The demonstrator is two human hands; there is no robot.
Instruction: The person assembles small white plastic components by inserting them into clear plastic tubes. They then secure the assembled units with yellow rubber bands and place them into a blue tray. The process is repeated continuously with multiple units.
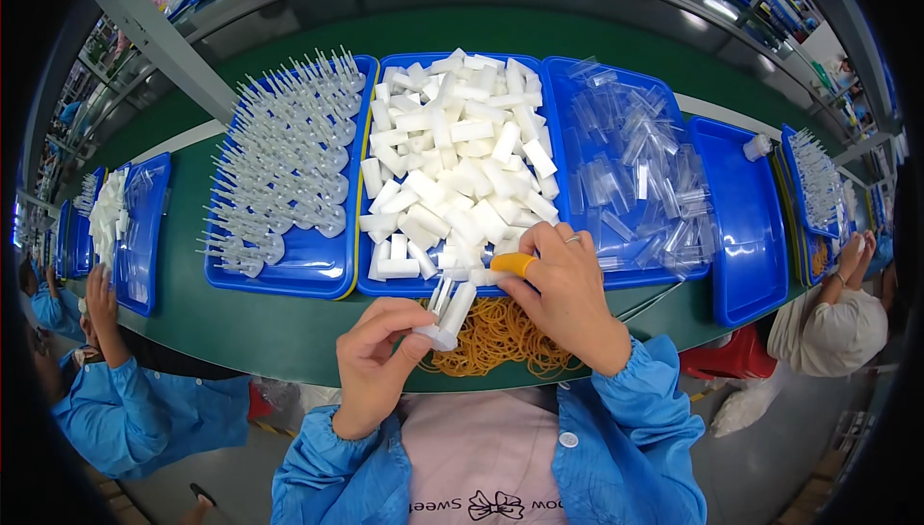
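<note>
My left hand (377, 357) pinches a white plastic holder (443, 337) by its base, its thin prongs pointing up. A white foam block (459, 306) stands upright on the holder beside the bare prongs. My right hand (568, 289), with an orange finger cot (513, 264) on one finger, closes its fingertips on another white foam piece (484, 277), partly hidden, at the near edge of the middle tray. In that blue tray (364, 280) lies a heap of white foam blocks (452, 169). Tan rubber bands (505, 337) are piled on the table below my hands.
A blue tray (327, 275) at left carries rows of pronged white holders (289, 150). To the right, another blue tray (568, 92) contains clear plastic sleeves (635, 169). Beyond it sits a blue tray (746, 236) with a small roll-shaped item (757, 148). Co-workers sit at both sides.
</note>
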